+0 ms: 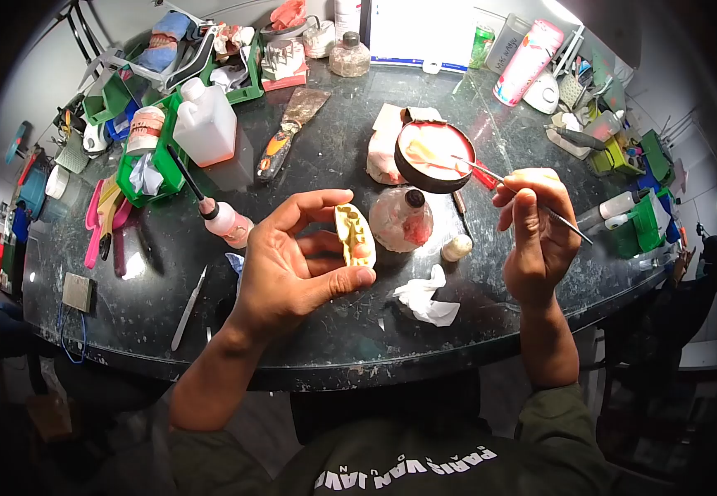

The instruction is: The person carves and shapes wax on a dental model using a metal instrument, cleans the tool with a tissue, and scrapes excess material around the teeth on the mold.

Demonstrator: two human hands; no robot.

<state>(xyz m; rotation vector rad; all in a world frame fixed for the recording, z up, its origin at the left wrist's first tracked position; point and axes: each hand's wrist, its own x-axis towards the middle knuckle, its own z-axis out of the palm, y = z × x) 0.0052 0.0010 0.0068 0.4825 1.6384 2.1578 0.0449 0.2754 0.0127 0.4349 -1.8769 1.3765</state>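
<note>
Between the thumb and fingers of my left hand [292, 256] is a yellowish dental cast [353, 236], held upright above the bench. My right hand [538, 231] grips a thin metal dental spatula [558, 220] like a pen. The spatula's tip reaches into a round black dish [433, 183] with pinkish-orange material inside. Below the dish stands a rounded clear bottle [404, 219] with a dark cap and pink residue. A small pale-topped jar [457, 247] is to its right, and a crumpled white tissue [428, 298] lies nearer me.
A putty knife [292, 132] lies behind my left hand. Left of it are a white plastic jug [204, 124], a green bin [150, 183] and a pink squeeze bottle [226, 225]. A scalpel-like knife [189, 308] rests near the bench's front edge. A pink can [528, 63] stands back right.
</note>
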